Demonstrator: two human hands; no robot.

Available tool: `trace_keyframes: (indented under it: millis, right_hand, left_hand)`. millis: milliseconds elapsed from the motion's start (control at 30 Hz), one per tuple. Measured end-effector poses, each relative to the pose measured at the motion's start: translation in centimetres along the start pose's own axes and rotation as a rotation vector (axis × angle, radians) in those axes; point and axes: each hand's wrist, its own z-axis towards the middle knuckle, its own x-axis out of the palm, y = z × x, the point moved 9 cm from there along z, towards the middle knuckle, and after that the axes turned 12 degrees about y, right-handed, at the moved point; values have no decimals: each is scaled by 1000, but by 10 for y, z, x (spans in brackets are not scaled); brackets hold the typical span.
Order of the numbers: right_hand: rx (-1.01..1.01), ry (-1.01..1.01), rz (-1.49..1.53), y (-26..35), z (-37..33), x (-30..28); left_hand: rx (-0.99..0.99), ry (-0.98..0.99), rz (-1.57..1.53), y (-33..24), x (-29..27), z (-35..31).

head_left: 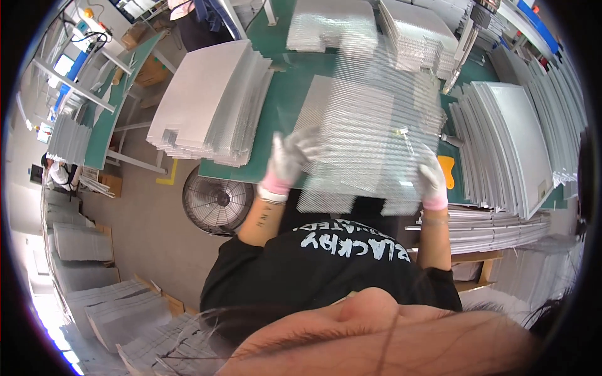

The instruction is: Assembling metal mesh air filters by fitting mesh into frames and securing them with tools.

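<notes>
A large ribbed grey-white plastic panel (364,128) lies in front of me, smeared by motion, over other flat sheets. My left hand (290,160), in a white glove with a pink cuff, is beside its left edge. Its fingers are blurred but look spread, with nothing in them. At the panel's lower right edge is my right hand (431,178), gloved alike, with its fingers closed. From its fingertips a slender pale tool with a yellowish tip (402,133) reaches over the panel; its exact kind is unclear. An orange-yellow scraper-like piece (446,170) lies just right of that hand.
Stacks of panels stand on the green table (295,72): a left stack (204,97), a right stack (501,138) and far stacks (332,24). A metal post (467,47) rises at the back right. A floor fan (219,199) stands left of me. Another person (197,25) is beyond the table.
</notes>
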Motion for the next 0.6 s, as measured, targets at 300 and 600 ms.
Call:
trace_keyframes:
  millis: [300,600]
  right_hand:
    - [43,-180,-743,-44,51,14]
    - [180,-289,-879,-62,60,16]
  left_hand:
    - [-302,-369,800,-58,-40,17]
    - [-487,-280,1636,-40,-50,25]
